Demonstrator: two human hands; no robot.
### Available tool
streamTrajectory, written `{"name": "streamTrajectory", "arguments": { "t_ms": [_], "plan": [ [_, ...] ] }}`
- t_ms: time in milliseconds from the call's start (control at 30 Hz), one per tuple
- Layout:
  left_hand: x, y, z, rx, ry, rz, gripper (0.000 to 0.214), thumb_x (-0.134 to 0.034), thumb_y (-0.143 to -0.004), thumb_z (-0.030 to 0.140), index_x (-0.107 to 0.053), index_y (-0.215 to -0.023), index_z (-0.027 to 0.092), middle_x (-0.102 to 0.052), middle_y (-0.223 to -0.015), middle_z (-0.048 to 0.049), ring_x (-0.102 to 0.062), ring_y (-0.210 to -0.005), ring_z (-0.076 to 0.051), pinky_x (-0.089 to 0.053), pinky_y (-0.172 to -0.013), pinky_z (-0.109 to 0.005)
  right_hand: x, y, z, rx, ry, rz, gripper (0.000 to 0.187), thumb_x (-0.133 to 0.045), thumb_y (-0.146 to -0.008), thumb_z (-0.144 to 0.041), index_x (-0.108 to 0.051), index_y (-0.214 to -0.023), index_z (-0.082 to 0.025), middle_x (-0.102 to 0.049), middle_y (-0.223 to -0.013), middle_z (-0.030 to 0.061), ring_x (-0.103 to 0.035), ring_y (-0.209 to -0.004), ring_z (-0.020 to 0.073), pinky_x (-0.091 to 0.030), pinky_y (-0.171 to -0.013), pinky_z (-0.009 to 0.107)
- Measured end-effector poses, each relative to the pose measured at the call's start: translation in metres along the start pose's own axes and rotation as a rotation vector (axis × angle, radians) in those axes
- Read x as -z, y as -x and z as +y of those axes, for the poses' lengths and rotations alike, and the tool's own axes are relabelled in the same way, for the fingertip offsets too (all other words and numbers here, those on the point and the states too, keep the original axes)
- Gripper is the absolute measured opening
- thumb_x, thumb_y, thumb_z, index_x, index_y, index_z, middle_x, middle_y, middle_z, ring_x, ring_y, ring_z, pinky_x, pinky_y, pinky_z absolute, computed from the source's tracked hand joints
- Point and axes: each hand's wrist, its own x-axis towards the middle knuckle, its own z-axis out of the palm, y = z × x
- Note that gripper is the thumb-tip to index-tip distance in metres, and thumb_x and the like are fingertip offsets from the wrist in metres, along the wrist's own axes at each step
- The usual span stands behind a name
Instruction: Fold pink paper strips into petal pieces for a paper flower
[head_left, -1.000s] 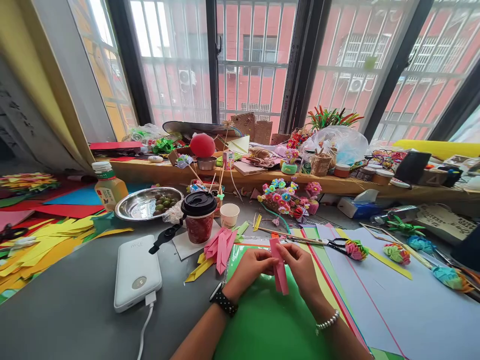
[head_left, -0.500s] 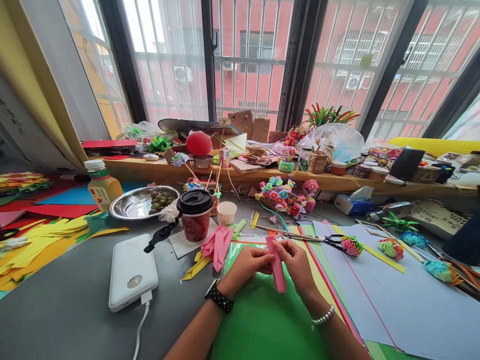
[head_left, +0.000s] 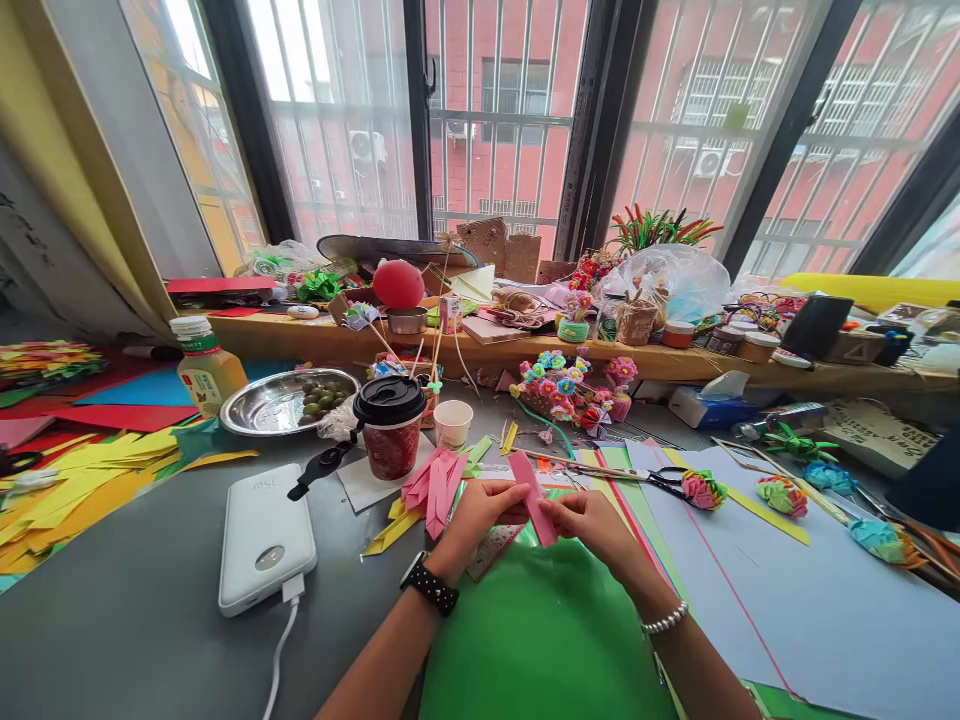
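Observation:
A narrow pink paper strip (head_left: 535, 497) is held up at a tilt between my two hands, above a glossy green surface (head_left: 551, 630). My left hand (head_left: 484, 510) pinches its left edge, fingertips near the upper half. On the other edge, lower down, my right hand (head_left: 589, 525) grips it between thumb and fingers. Just left of my left hand lies a bundle of folded pink paper strips (head_left: 435, 490), with yellow folded strips (head_left: 394, 530) beside it. A patterned flat piece (head_left: 493, 550) shows partly under my left hand.
A white power bank (head_left: 268, 540) with a cable lies left. Behind stand a lidded dark red cup (head_left: 390, 430), a paper cup (head_left: 453, 424) and a metal bowl (head_left: 255, 408) of green fruit. Scissors (head_left: 667, 484), paper sheets (head_left: 817, 590) and paper buds (head_left: 703, 490) lie right.
The pink strip has moved slightly up and left and leans more. My right hand has slid down to its lower part; my left hand has risen along it. The patterned piece has come into sight.

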Motion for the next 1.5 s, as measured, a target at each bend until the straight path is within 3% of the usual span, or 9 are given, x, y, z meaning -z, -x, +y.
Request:
{"name": "streamTrajectory", "arguments": {
  "t_ms": [300,467,633,833,1100,1333,1500],
  "plan": [
    [-0.001,0.0,0.0,0.007,-0.019,0.003,0.034,-0.065,-0.057,0.04,-0.067,-0.071,0.009,-0.066,-0.063,-0.007,-0.062,-0.062,-0.018,-0.048,-0.067,-0.029,0.0,0.002,-0.006,-0.052,0.027,-0.006,0.031,-0.059,-0.062,-0.04,-0.061,-0.046,-0.014,-0.049,-0.04,-0.0027,-0.04,-0.039,0.0085,-0.026,-0.04,0.019],
    [-0.002,0.002,0.002,0.008,-0.08,-0.026,0.033,-0.062,-0.06,0.041,-0.067,-0.075,0.011,-0.067,-0.065,-0.0067,-0.062,-0.063,-0.018,-0.048,-0.066,-0.028,0.002,0.0,-0.002,-0.036,-0.063,0.021,0.031,-0.058,-0.064,-0.042,-0.063,-0.054,-0.013,-0.058,-0.049,0.0005,-0.05,-0.048,0.0123,-0.037,-0.047,0.022],
    [-0.003,0.004,-0.004,0.045,-0.17,-0.151,0.028,-0.062,-0.061,0.038,-0.067,-0.072,0.013,-0.067,-0.066,-0.0055,-0.062,-0.063,-0.018,-0.047,-0.063,-0.028,0.002,-0.001,-0.003,0.036,-0.278,0.125,0.029,-0.058,-0.066,-0.041,-0.065,-0.074,-0.014,-0.064,-0.07,0.0043,-0.055,-0.064,0.0155,-0.043,-0.059,0.025],
    [-0.004,0.003,-0.011,0.048,-0.193,-0.211,0.031,-0.062,-0.059,0.04,-0.067,-0.072,0.012,-0.065,-0.066,-0.0043,-0.06,-0.062,-0.016,-0.046,-0.065,-0.03,-0.001,0.002,-0.008,-0.012,-0.359,0.149,0.029,-0.062,-0.062,-0.04,-0.065,-0.071,-0.012,-0.064,-0.069,0.0062,-0.055,-0.065,0.0172,-0.043,-0.061,0.027],
    [-0.005,0.002,-0.011,0.076,-0.157,-0.194,0.029,-0.064,-0.058,0.037,-0.066,-0.072,0.013,-0.064,-0.067,-0.0031,-0.059,-0.063,-0.016,-0.046,-0.064,-0.029,-0.002,0.001,-0.008,-0.015,-0.364,0.169,0.03,-0.063,-0.06,-0.042,-0.065,-0.068,-0.013,-0.063,-0.069,0.0064,-0.056,-0.066,0.0187,-0.043,-0.061,0.029],
    [-0.006,0.001,-0.006,0.005,-0.192,-0.083,0.027,-0.067,-0.055,0.036,-0.065,-0.064,0.01,-0.061,-0.055,-0.0018,-0.055,-0.05,-0.01,-0.044,-0.056,-0.024,-0.003,0.001,-0.006,0.011,-0.338,0.208,0.029,-0.061,-0.063,-0.041,-0.064,-0.07,-0.013,-0.062,-0.067,0.005,-0.054,-0.063,0.0157,-0.042,-0.059,0.026],
    [-0.002,0.001,0.001,-0.039,-0.11,0.0,0.033,-0.065,-0.056,0.039,-0.066,-0.075,0.011,-0.065,-0.064,-0.005,-0.06,-0.061,-0.016,-0.047,-0.064,-0.028,0.002,0.001,-0.007,-0.02,-0.289,0.07,0.03,-0.06,-0.063,-0.042,-0.065,-0.071,-0.013,-0.063,-0.068,0.0052,-0.054,-0.062,0.0149,-0.042,-0.059,0.026]
  ]
}}
